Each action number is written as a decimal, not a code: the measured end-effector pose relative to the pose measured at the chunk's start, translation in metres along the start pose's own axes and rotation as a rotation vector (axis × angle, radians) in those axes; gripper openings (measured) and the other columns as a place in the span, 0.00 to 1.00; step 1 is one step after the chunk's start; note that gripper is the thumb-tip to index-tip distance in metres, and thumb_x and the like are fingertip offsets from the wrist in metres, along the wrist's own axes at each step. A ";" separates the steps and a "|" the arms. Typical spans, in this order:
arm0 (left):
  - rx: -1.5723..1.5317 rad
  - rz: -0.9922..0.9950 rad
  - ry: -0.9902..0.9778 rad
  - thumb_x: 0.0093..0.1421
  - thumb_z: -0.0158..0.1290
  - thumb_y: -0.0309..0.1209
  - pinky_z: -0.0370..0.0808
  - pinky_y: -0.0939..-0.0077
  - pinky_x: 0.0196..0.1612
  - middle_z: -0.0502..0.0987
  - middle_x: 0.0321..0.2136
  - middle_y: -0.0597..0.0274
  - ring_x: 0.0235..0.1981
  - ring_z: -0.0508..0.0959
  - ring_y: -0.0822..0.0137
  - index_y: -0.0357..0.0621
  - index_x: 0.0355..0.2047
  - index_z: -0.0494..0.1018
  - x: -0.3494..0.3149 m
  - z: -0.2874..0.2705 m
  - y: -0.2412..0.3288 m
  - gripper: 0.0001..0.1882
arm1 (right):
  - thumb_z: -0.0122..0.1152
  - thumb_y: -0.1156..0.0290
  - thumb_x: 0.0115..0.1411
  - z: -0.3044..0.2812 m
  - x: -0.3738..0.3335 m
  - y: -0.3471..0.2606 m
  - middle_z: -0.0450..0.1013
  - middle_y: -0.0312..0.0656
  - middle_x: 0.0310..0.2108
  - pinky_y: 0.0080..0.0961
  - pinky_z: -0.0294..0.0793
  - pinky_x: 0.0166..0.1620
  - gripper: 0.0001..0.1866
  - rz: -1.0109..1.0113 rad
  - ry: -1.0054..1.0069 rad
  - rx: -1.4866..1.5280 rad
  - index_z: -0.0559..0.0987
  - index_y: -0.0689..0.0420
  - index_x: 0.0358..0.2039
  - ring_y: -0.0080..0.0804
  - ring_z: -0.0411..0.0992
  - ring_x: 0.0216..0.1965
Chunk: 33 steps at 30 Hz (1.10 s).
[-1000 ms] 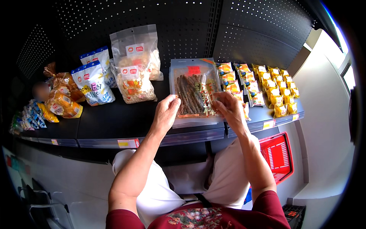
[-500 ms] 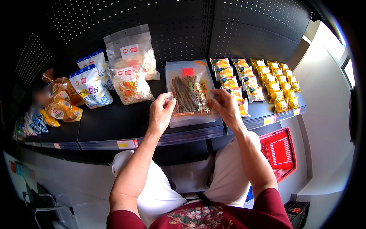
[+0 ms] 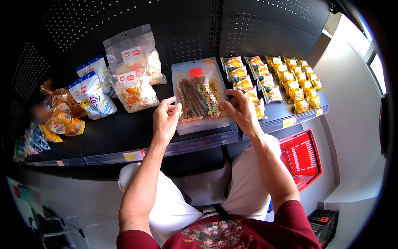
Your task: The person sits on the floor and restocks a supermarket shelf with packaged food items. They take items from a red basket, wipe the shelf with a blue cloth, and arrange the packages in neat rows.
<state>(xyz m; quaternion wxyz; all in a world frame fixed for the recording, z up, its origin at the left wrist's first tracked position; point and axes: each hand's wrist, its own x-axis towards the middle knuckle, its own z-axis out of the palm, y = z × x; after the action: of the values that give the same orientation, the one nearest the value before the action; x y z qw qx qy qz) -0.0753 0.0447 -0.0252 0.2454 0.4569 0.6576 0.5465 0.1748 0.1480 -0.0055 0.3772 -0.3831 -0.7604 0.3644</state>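
One bag (image 3: 213,99) holds dark sticks (image 3: 192,96).

Bright window (image 3: 378,74) at right, dim upper left, curved fisheye edges

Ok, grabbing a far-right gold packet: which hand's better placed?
Likely the right hand: it's at the right edge of the snack bag, nearer the gold packets. The left hand is at the opposite edge.

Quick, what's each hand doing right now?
Left hand: closed, holding the left edge of the clear dark-stick snack packet.
Right hand: closed, holding the packet's right edge.
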 end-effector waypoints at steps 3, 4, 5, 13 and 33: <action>0.016 -0.007 -0.016 0.68 0.58 0.35 0.75 0.78 0.36 0.79 0.34 0.63 0.33 0.76 0.76 0.37 0.58 0.71 -0.001 -0.002 -0.003 0.22 | 0.67 0.67 0.64 -0.001 -0.005 0.003 0.74 0.39 0.25 0.24 0.72 0.32 0.22 -0.015 0.021 0.016 0.75 0.64 0.54 0.24 0.71 0.26; 0.016 -0.004 -0.011 0.68 0.58 0.35 0.75 0.78 0.36 0.79 0.34 0.62 0.33 0.76 0.76 0.37 0.58 0.71 -0.002 -0.003 -0.004 0.22 | 0.67 0.67 0.64 -0.001 -0.007 0.001 0.73 0.37 0.26 0.23 0.71 0.32 0.22 -0.009 0.024 0.029 0.75 0.64 0.55 0.22 0.70 0.27; 0.016 -0.002 -0.006 0.68 0.58 0.35 0.75 0.78 0.36 0.79 0.34 0.62 0.33 0.76 0.76 0.37 0.58 0.71 -0.003 -0.004 -0.004 0.22 | 0.66 0.67 0.65 -0.001 -0.009 -0.002 0.73 0.35 0.26 0.22 0.71 0.33 0.22 -0.003 0.026 0.043 0.74 0.64 0.55 0.20 0.69 0.28; 0.044 0.005 0.018 0.68 0.57 0.35 0.76 0.77 0.36 0.79 0.35 0.60 0.34 0.76 0.74 0.35 0.58 0.71 -0.005 -0.008 -0.007 0.23 | 0.65 0.66 0.66 -0.005 -0.015 -0.007 0.76 0.40 0.27 0.24 0.74 0.34 0.20 0.022 0.101 0.055 0.76 0.62 0.54 0.25 0.73 0.29; 0.087 0.460 0.248 0.72 0.51 0.29 0.68 0.85 0.37 0.71 0.35 0.70 0.35 0.69 0.80 0.41 0.57 0.72 -0.042 -0.001 0.056 0.16 | 0.55 0.69 0.72 -0.119 -0.215 0.080 0.73 0.34 0.29 0.14 0.70 0.25 0.12 0.267 0.690 0.141 0.77 0.58 0.52 0.15 0.68 0.24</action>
<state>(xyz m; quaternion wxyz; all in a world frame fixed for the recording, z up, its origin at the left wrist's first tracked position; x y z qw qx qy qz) -0.0383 0.0064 0.0202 0.0123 0.5339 0.5844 0.6110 0.3915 0.0300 -0.0833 0.5857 -0.5520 -0.5052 0.3114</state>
